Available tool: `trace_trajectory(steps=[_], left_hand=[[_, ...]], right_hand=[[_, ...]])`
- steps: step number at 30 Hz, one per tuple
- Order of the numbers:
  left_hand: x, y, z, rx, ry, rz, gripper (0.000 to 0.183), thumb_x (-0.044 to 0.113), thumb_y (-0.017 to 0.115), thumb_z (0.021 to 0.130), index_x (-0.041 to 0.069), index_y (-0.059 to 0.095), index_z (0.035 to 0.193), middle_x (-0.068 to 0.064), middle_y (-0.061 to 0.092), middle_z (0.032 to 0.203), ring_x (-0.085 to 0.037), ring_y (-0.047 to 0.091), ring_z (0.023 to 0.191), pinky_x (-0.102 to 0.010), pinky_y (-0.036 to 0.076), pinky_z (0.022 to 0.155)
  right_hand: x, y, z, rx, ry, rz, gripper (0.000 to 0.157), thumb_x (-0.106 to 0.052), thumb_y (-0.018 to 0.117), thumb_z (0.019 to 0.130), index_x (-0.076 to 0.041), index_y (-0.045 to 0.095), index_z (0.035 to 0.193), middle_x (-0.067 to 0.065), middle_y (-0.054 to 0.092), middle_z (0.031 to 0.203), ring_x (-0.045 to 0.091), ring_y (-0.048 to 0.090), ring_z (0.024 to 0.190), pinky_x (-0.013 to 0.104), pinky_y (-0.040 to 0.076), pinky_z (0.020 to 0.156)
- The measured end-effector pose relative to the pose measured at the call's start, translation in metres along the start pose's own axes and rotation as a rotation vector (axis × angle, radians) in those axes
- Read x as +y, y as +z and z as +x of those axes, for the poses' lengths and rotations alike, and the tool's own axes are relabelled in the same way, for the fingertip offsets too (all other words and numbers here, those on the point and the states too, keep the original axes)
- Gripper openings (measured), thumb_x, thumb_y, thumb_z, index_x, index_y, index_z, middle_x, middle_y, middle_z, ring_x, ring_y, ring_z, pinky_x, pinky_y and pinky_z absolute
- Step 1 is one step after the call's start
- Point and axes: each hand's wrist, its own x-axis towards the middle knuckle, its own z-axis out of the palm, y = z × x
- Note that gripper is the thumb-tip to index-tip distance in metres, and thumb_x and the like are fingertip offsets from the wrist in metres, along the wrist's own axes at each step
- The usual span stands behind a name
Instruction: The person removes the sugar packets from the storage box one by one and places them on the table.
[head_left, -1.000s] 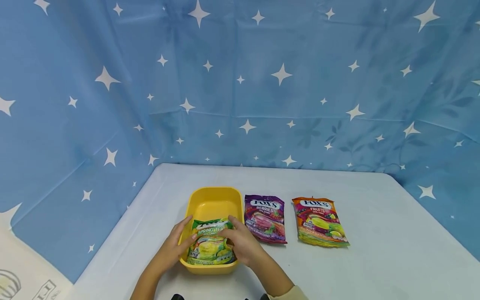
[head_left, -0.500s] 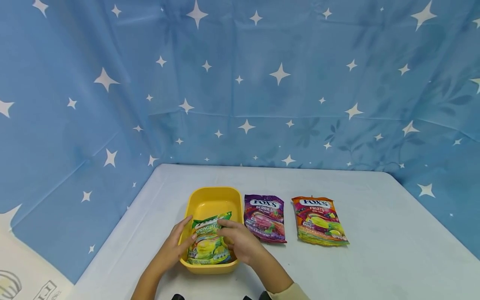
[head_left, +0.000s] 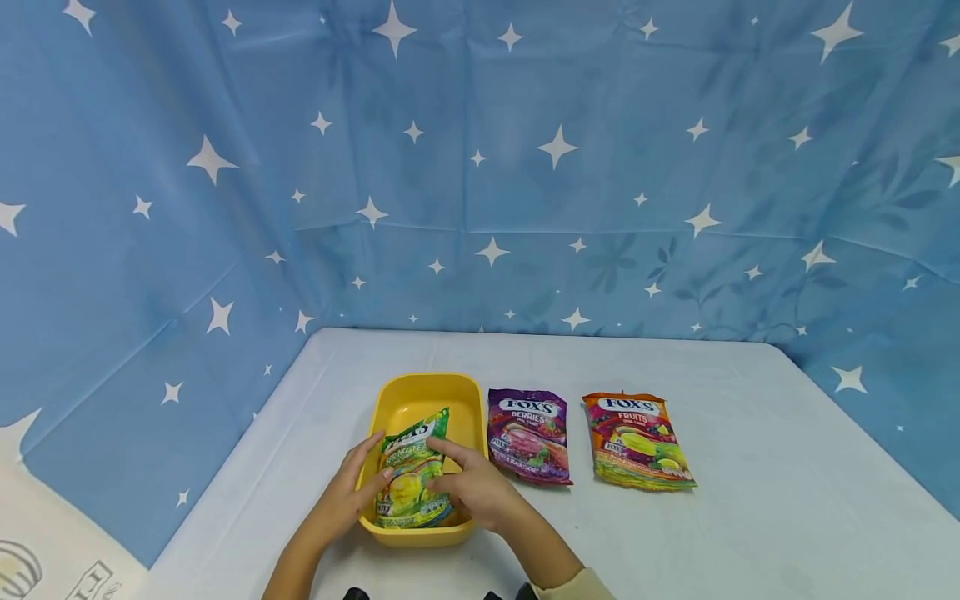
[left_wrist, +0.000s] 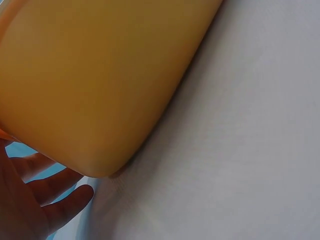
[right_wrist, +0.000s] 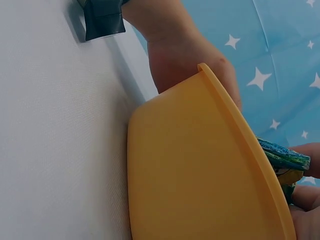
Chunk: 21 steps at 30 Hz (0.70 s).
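A green candy bag (head_left: 408,487) lettered "Spring Tea" lies aslant in the front part of a yellow plastic tub (head_left: 431,385). At the tub's left rim is my left hand (head_left: 347,492), thumb over the rim by the bag and fingers outside; the left wrist view shows these fingers (left_wrist: 65,205) along the tub's wall. My right hand (head_left: 480,490) reaches over the right rim and pinches the bag's right side. In the right wrist view, the bag's edge (right_wrist: 285,152) shows above the rim between its fingers.
Right of the tub lies a purple "Berries" candy bag (head_left: 528,437), and farther right an orange "Fruits" bag (head_left: 637,442). All stand on a white-covered table (head_left: 750,467). A blue star-patterned cloth (head_left: 480,192) hangs behind.
The right side of the green candy bag has come up and leftward, so its top edge now slants. My right hand has shifted slightly left with it; the left hand stays put.
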Motion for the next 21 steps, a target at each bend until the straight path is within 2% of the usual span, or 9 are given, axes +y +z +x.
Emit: trace_trajectory(steps=[4, 8, 14, 17, 21], left_hand=[[0.0, 0.0, 0.0, 0.0, -0.002, 0.005, 0.063, 0.035, 0.051, 0.097, 0.01, 0.027, 0.149, -0.024, 0.021, 0.154, -0.049, 0.016, 0.142, -0.072, 0.022, 0.106], [0.0, 0.001, 0.001, -0.004, -0.003, 0.012, 0.063, 0.036, 0.05, 0.097, 0.009, 0.026, 0.149, -0.024, 0.02, 0.154, -0.049, 0.016, 0.142, -0.072, 0.021, 0.107], [-0.003, 0.004, 0.002, -0.005, 0.0, -0.021, 0.062, 0.035, 0.049, 0.097, 0.01, 0.026, 0.149, -0.025, 0.02, 0.154, -0.05, 0.015, 0.141, -0.071, 0.021, 0.107], [-0.005, 0.006, 0.002, 0.0, 0.0, -0.025, 0.061, 0.035, 0.048, 0.098, 0.009, 0.027, 0.148, -0.025, 0.021, 0.153, -0.05, 0.016, 0.141, -0.071, 0.022, 0.107], [-0.004, 0.004, 0.002, 0.021, -0.003, -0.008, 0.062, 0.036, 0.048, 0.097, 0.006, 0.028, 0.148, -0.025, 0.023, 0.153, -0.049, 0.018, 0.141, -0.069, 0.021, 0.109]], right_hand=[[0.001, 0.0, 0.001, 0.012, -0.014, 0.063, 0.062, 0.003, 0.058, 0.086, -0.018, 0.043, 0.143, 0.015, 0.05, 0.134, 0.017, 0.062, 0.088, 0.036, 0.059, 0.08], [0.003, 0.0, 0.003, 0.006, -0.06, 0.17, 0.065, 0.01, 0.053, 0.085, -0.013, 0.04, 0.145, 0.022, 0.039, 0.145, 0.025, 0.06, 0.108, 0.046, 0.054, 0.092], [0.007, -0.008, 0.002, -0.041, -0.128, 0.33, 0.067, 0.012, 0.048, 0.085, -0.008, 0.033, 0.148, 0.023, 0.021, 0.155, 0.037, 0.041, 0.133, 0.048, 0.039, 0.109], [0.009, -0.016, -0.001, -0.051, -0.137, 0.376, 0.068, 0.012, 0.047, 0.086, -0.01, 0.03, 0.149, 0.021, 0.016, 0.157, 0.037, 0.033, 0.138, 0.048, 0.033, 0.113], [0.008, -0.026, -0.006, -0.058, -0.163, 0.409, 0.069, 0.01, 0.046, 0.088, -0.013, 0.028, 0.15, 0.018, 0.009, 0.159, 0.034, 0.028, 0.141, 0.044, 0.032, 0.114]])
